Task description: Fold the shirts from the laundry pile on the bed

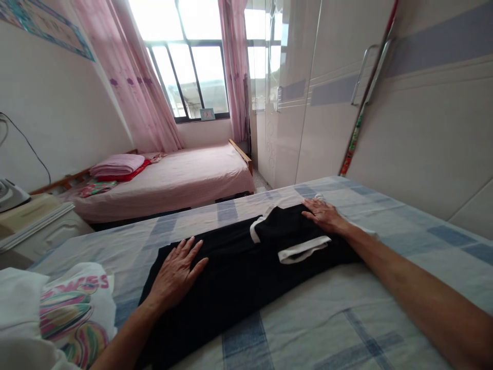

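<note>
A black garment with white-trimmed sleeve cuffs (246, 272) lies spread across a bed covered in a blue-and-white checked sheet (346, 318). My left hand (177, 272) rests flat on the garment's left part, fingers stretched out. At the garment's far right end, my right hand (323, 215) lies flat near a folded-in sleeve, fingers spread. Neither hand holds anything.
A white garment with a colourful print (77, 313) lies at the bed's near left. Beyond stands a second bed with a pink sheet (185, 177) and folded pink bedding (117, 165). A glossy wardrobe (327, 103) lines the right wall. An iron (11, 194) sits on a white unit at left.
</note>
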### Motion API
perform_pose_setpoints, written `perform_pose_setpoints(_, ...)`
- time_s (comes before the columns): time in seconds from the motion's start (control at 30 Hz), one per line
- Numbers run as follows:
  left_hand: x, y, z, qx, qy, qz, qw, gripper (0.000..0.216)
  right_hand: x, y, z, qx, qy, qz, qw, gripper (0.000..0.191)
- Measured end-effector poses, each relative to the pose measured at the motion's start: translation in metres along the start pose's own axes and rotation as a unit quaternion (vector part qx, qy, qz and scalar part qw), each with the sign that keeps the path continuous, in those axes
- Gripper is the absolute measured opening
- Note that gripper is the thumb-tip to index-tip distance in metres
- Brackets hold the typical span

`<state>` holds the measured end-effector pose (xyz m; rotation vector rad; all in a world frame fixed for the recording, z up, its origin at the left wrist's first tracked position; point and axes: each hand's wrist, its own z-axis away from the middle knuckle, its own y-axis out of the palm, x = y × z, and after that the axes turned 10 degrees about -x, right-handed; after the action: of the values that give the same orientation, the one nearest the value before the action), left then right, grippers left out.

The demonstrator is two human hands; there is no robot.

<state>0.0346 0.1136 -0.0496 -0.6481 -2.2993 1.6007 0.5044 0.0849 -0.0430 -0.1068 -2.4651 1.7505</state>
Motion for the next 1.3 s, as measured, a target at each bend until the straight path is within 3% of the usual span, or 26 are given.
perform_pose_setpoints(0.17,0.001,-0.004,-0.001,-0.004,-0.012,0.011,1.000,0.059,-0.006,0.013,-0.002,0.012,0.023,-0.021,0.999,0.062)
perform_pose_setpoints(0.27,0.002,-0.013,0.002,-0.019,0.029,0.034,0.999,0.058,-0.007,0.004,-0.004,-0.009,0.014,-0.043,0.999,0.059)
perform_pose_setpoints(0.33,0.003,-0.022,0.005,-0.034,0.068,0.043,0.996,0.050,-0.003,-0.008,-0.002,-0.057,0.002,-0.062,0.996,0.056)
perform_pose_setpoints(0.47,0.003,-0.039,0.012,-0.058,0.083,0.009,0.995,0.031,0.016,-0.037,0.015,-0.140,-0.074,-0.123,0.980,0.045)
perform_pose_setpoints(0.6,0.002,-0.045,0.016,-0.071,0.080,-0.041,0.993,0.028,0.016,-0.051,0.040,-0.106,-0.154,-0.133,0.973,0.037)
perform_pose_setpoints(0.73,0.002,-0.042,0.018,-0.148,0.124,-0.061,0.979,0.033,-0.011,-0.042,0.048,-0.074,-0.116,-0.060,0.989,0.048)
perform_pose_setpoints(0.83,0.001,-0.037,0.017,-0.143,0.186,-0.070,0.970,0.024,-0.023,-0.032,0.043,-0.048,-0.145,-0.058,0.987,0.049)
perform_pose_setpoints(1.0,-0.001,-0.035,0.008,-0.130,0.122,-0.044,0.983,0.020,-0.006,-0.034,0.036,-0.056,-0.071,-0.005,0.996,0.034)
perform_pose_setpoints(1.17,0.000,-0.048,0.000,-0.197,0.097,0.030,0.975,0.018,0.007,-0.056,0.029,-0.125,-0.015,-0.058,0.990,0.033)
perform_pose_setpoints(1.23,-0.005,-0.057,0.000,-0.164,0.119,0.035,0.979,0.017,0.004,-0.060,0.030,-0.116,-0.016,-0.054,0.992,0.032)
perform_pose_setpoints(1.3,-0.013,-0.064,0.002,-0.091,0.122,0.020,0.988,0.015,0.001,-0.059,0.032,-0.081,-0.018,-0.039,0.996,0.030)
